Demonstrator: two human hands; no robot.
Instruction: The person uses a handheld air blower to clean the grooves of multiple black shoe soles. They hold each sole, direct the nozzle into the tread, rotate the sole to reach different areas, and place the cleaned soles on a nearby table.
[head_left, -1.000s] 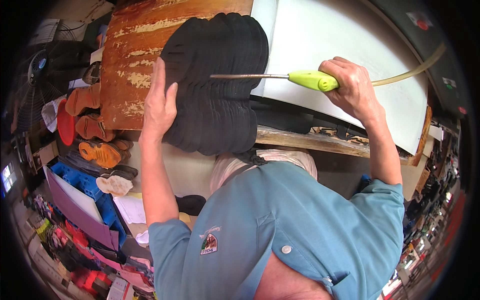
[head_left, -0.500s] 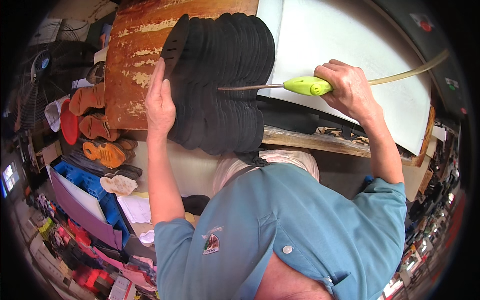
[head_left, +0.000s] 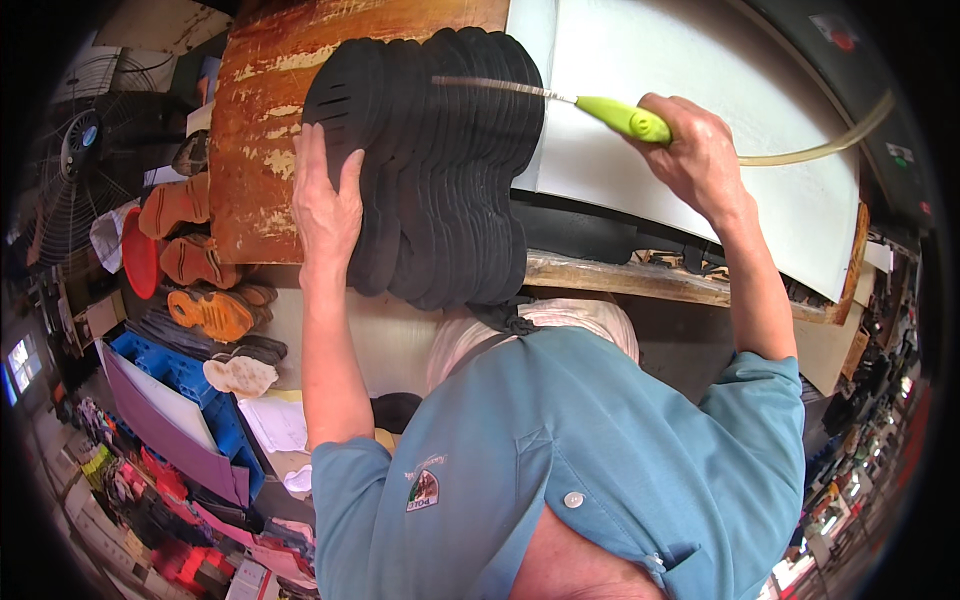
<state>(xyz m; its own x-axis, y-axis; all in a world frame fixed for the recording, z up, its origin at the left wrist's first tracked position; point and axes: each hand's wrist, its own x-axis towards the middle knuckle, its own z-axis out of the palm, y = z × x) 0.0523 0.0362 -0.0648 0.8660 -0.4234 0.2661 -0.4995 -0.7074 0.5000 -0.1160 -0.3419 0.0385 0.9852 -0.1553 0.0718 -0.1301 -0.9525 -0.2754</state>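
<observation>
A row of black shoe insoles lies fanned and overlapping, and the leftmost one shows several slits. My left hand rests against the left edge of the row, fingers stretched out and thumb apart. My right hand is closed round the green handle of an air blow gun. Its long thin nozzle, smeared by motion, reaches left over the upper part of the insoles. A yellowish clear hose runs from behind my right hand to the right.
Under the insoles is a worn brown board, with a white sheet to the right. Shoe lasts, a red round thing and a blue crate stand at left. A fan is at the far left.
The blow gun's nozzle has swung away from me, from the insoles' middle to their upper part. The leftmost insoles have tipped over to the left and lie flatter, with my left hand against them.
</observation>
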